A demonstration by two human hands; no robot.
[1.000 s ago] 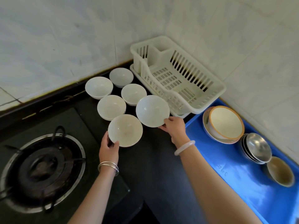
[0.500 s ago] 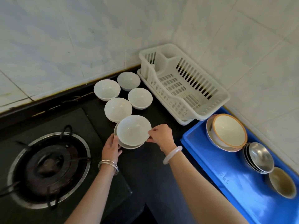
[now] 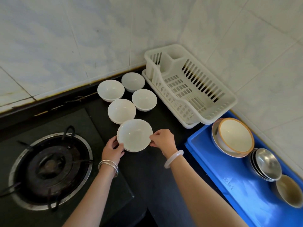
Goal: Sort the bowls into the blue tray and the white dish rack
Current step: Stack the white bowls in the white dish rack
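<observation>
Sitting lower left is a round black gas burner (image 3: 49, 167). Mid-frame, the left hand (image 3: 112, 150) curls its fingers round the left rim of the stacked white ceramic bowls (image 3: 135, 136), while the right hand (image 3: 163, 140) pinches the right rim. The white slatted plastic dish rack (image 3: 229, 104) is upper right, the blue plastic tray (image 3: 213, 161) lower right.

Both forearms reach forward from the lower edge, converging. Left hand (image 3: 113, 149): thumb on the near-left rim of the bowl stack (image 3: 134, 136), fingers curled. Right hand (image 3: 164, 140): back up, fingertips pinching the right rim. Wrists roughly level.
</observation>
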